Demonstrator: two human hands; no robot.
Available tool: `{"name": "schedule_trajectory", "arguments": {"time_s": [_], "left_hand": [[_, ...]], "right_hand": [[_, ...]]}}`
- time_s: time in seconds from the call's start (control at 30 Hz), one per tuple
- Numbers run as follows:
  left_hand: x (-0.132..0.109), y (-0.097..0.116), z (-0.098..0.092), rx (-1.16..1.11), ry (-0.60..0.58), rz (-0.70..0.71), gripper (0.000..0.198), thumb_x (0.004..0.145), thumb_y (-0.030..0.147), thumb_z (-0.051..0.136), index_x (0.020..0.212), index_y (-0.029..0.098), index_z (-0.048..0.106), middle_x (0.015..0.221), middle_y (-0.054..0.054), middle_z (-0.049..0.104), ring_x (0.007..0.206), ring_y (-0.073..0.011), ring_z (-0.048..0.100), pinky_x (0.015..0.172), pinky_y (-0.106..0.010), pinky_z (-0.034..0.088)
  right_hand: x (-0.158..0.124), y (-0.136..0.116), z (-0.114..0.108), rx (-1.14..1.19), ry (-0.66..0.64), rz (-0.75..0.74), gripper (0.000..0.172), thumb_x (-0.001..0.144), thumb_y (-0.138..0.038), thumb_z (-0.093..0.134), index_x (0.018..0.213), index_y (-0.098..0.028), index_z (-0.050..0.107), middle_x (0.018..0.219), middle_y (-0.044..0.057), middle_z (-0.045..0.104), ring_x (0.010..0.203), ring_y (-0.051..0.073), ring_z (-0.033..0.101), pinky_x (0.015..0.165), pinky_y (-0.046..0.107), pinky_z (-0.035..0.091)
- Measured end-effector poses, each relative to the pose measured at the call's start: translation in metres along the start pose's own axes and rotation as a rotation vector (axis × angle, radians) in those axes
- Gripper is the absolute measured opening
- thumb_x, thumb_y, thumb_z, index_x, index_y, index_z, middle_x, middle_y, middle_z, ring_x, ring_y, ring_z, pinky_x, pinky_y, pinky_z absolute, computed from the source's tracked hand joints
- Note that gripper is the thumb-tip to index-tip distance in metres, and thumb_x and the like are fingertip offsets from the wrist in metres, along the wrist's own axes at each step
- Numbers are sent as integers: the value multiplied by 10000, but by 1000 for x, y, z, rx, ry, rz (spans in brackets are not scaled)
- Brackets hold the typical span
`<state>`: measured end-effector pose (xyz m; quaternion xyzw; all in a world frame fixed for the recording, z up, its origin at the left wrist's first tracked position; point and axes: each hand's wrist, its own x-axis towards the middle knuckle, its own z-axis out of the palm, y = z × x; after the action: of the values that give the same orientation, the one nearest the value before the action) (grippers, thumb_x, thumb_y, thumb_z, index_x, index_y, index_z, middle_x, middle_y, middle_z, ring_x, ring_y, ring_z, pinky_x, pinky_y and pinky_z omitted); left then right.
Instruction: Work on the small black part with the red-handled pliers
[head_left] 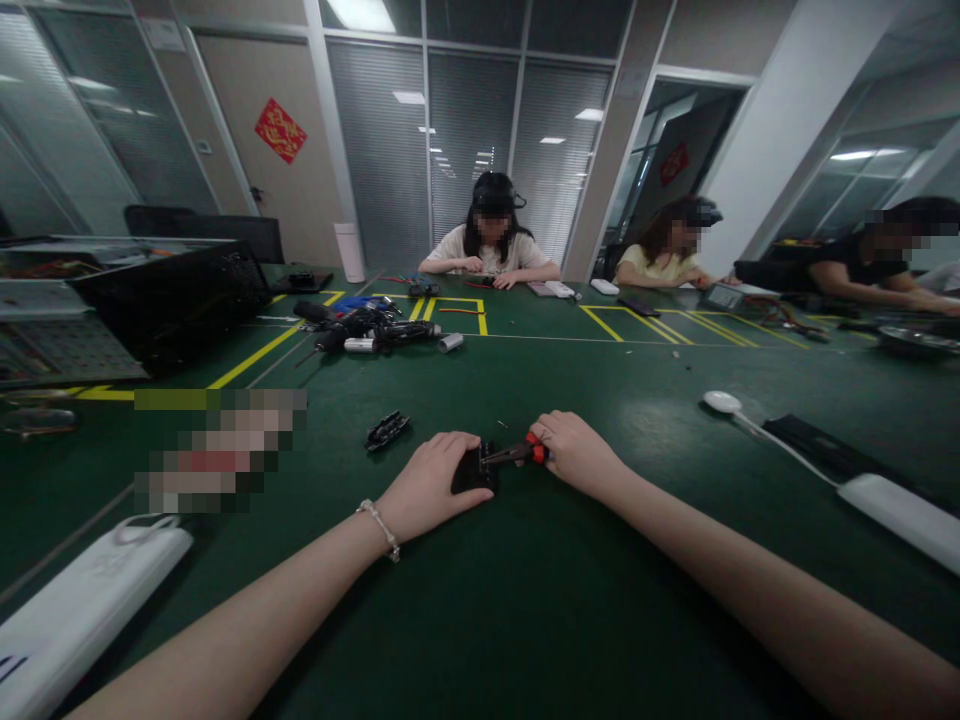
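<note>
My left hand (431,482) presses down on a small black part (474,470) lying on the green table mat (525,600), fingers closed over its edge. My right hand (574,450) grips red-handled pliers (517,455), whose dark jaws point left and meet the black part. A bead bracelet sits on my left wrist. Another small black part (388,430) lies on the mat just to the left of my left hand.
White power banks lie at the near left (82,610) and right (900,515), the right one cabled to a white plug (721,401). Black tools and cables (367,330) are heaped mid-table. A black case (172,300) stands left. Three people work at the far side.
</note>
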<state>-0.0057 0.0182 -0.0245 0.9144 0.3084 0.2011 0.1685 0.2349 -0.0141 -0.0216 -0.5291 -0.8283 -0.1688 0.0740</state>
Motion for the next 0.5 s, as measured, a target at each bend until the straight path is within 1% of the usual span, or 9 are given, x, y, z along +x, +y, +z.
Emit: {"name": "schedule_trajectory", "arguments": {"time_s": [0.23, 0.5], "left_hand": [[0, 0, -1, 0, -15, -15, 551, 712, 517, 553, 1153, 217, 410, 1146, -56, 484, 1054, -242, 442, 873, -388, 367], [0, 0, -2, -14, -18, -27, 546, 710, 512, 557, 1152, 225, 416, 1147, -55, 482, 1053, -242, 445, 872, -386, 369]], "right_hand": [[1, -1, -1, 14, -12, -9, 247, 643, -137, 563, 886, -138, 520, 848, 62, 534, 764, 176, 452, 693, 290, 344], [0, -2, -4, 21, 1, 9, 217, 654, -120, 539, 869, -145, 525, 849, 66, 537, 765, 177, 464, 695, 293, 353]]}}
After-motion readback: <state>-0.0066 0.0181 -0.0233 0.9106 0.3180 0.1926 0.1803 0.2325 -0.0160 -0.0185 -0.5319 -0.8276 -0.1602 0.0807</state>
